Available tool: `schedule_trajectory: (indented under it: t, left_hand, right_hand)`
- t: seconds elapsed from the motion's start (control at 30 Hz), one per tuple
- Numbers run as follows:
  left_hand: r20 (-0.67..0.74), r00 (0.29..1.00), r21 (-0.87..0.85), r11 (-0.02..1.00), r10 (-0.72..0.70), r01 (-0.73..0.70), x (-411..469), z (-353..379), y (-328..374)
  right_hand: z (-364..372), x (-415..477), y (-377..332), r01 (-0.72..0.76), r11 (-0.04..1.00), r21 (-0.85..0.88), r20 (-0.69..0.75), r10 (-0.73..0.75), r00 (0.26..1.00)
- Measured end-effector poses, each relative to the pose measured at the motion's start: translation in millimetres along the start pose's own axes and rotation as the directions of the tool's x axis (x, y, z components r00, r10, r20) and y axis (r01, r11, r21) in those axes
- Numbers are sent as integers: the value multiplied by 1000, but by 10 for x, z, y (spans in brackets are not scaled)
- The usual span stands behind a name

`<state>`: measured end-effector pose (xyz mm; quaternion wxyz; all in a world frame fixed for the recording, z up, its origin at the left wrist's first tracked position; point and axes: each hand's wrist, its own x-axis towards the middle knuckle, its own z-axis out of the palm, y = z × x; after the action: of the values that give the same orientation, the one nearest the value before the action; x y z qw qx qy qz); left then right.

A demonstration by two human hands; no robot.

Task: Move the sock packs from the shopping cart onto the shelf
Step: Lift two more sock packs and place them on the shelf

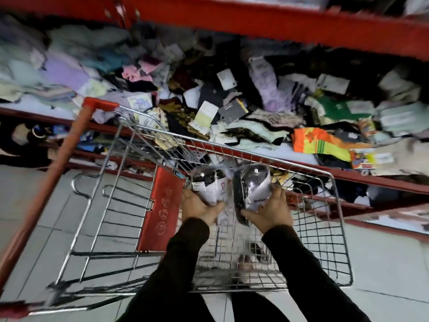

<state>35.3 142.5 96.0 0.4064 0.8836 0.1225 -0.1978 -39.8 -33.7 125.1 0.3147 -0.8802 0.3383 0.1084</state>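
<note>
Both hands are up above the silver wire shopping cart [320, 228], each closed around a clear plastic sock pack. Her or his left hand [199, 206], in a black sleeve, grips the left sock pack [210, 185], dark socks with a white card and a small price sticker whose print is too blurred to read. Held in the right hand [270, 211] is the right sock pack [253, 188], a glossy bag of black socks with a white band; dark lettering sits on that band, possibly a brand name, but motion blur hides it. The two packs are just beside each other, over the cart's far half and short of its far rim.

Inside the cart, left of the hands, stands a red plastic child-seat flap [162, 210] printed with round safety symbols. At the cart's left runs its red handle bar [58, 173]. A few dark items lie on the cart's mesh floor, indistinct.

Beyond the cart's far rim stretches the red metal shelf [348, 175], heaped with loose socks and card labels. An orange and green striped sock pair [320, 144] lies near its front edge, right of the cart. Bare white shelf surface shows just past the cart's far rim. An upper red shelf beam [278, 24] overhangs the pile.
</note>
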Motion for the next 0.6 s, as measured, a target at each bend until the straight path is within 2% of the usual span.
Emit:
schedule_trajectory:
  t: [0.13,0.27,0.37,0.47,0.53,0.6]
  left_hand:
    - [-101,973,-117,969,206,-218,-262,-296,521]
    - [-240,871,-88,884,428,-458,-454,-661,1109]
    - [-314,774,-117,786,551,-607,-536,-919,1572]
    - [-381,668,-159,667,639,-728,-519,-1130,2062]
    - [-430,602,-178,591,673,-787,-496,-1247,2382]
    - [-485,532,-163,526,694,-834,-445,-1321,2700]
  right_hand:
    - [-601,-216,-204,149,981,128,-158,-128,979]
    - [-1141,-297,-447,291,926,240,-333,-203,921]
    - [-1554,-261,-650,453,843,289,-502,-269,822]
    - [-1970,-159,-916,616,708,345,-613,-327,719]
    - [-2201,-74,-1107,699,639,319,-709,-329,624]
    - [-2395,48,-1318,735,631,248,-782,-318,536]
